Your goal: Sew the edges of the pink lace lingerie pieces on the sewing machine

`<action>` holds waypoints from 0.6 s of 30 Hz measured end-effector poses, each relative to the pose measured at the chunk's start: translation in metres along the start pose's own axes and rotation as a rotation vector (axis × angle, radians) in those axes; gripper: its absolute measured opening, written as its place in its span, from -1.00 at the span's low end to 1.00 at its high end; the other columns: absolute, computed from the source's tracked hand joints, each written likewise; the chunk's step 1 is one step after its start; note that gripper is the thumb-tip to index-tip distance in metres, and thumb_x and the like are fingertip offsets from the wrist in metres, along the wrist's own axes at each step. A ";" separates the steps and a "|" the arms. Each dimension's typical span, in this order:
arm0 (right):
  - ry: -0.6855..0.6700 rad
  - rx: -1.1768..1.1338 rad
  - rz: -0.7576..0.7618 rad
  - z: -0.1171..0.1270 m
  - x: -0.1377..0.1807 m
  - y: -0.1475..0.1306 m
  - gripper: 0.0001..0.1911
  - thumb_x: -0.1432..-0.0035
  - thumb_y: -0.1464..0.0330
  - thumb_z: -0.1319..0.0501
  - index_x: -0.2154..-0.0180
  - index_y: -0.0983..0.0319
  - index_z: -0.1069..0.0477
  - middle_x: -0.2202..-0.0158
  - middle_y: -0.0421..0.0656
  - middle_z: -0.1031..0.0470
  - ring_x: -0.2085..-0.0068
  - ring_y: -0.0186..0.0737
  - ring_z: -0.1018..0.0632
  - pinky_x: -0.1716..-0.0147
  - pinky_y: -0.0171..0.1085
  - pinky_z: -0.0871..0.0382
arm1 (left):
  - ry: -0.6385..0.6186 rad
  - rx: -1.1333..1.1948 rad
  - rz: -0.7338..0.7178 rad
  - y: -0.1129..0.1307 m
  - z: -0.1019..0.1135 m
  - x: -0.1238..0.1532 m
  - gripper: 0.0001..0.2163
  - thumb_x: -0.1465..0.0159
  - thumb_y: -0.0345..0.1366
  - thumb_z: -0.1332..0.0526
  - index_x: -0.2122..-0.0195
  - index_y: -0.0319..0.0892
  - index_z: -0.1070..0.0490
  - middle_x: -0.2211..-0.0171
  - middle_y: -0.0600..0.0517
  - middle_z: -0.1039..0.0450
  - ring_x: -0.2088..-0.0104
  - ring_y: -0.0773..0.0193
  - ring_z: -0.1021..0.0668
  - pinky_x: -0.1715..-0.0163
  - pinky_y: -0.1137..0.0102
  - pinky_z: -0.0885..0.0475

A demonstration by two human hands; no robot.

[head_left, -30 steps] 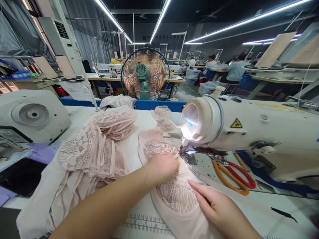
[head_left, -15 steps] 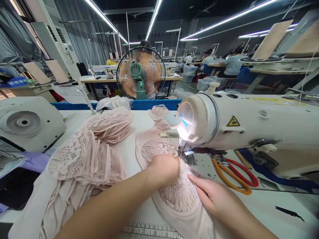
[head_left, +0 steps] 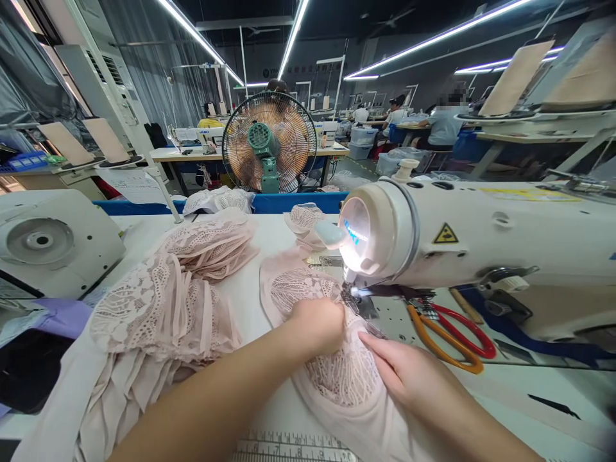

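Note:
A pale pink lace piece (head_left: 293, 285) lies on the white sewing table (head_left: 260, 269) and runs under the presser foot (head_left: 353, 298) of a white sewing machine (head_left: 481, 244). My left hand (head_left: 315, 324) rests on the lace just left of the needle, its fingers curled and pressing the fabric. Flat on the same piece, a little nearer to me, my right hand (head_left: 409, 378) has its fingers stretched toward the foot.
A heap of similar pink lace pieces (head_left: 168, 301) lies to the left. Orange and red scissors (head_left: 452, 333) sit under the machine arm. Another machine (head_left: 52, 240) stands far left. A fan (head_left: 269, 144) and a blue rail (head_left: 298, 202) are behind. People work at far tables.
Both hands have crept slightly toward the presser foot with the lace. The view has shifted a little to the right and up.

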State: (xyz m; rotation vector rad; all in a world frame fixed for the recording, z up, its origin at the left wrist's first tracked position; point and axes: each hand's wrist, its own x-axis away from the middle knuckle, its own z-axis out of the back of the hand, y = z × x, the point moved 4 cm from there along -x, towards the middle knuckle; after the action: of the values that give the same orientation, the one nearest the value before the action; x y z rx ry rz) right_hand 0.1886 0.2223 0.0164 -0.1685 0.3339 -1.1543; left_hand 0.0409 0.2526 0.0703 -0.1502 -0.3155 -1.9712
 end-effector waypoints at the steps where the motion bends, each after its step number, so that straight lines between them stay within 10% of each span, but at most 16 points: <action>1: 0.005 -0.005 -0.005 0.000 0.000 0.000 -0.57 -0.21 0.34 0.09 0.10 0.12 -0.51 0.36 -0.12 -0.57 0.38 -0.14 -0.55 0.45 -0.31 -0.33 | 0.009 0.004 0.001 -0.001 0.000 -0.001 -0.65 -0.08 -0.41 -0.16 0.06 -0.20 -0.37 0.18 -0.16 -0.47 0.25 -0.01 -0.55 0.34 0.26 -0.45; 18: -0.066 0.156 -0.081 0.001 -0.011 -0.008 -0.56 -0.25 0.36 0.15 0.05 0.14 -0.45 0.39 -0.11 -0.56 0.38 -0.13 -0.53 0.50 -0.31 -0.19 | 0.189 0.084 -0.001 -0.015 0.004 0.003 -0.71 -0.24 -0.21 0.02 0.35 -0.17 -0.48 0.24 -0.10 -0.43 0.30 0.08 -0.52 0.29 0.23 -0.40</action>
State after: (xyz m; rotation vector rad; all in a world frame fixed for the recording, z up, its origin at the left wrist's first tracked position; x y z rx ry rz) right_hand 0.1778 0.2296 0.0212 -0.0838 0.1788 -1.2467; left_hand 0.0263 0.2572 0.0728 0.0903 -0.2741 -1.9524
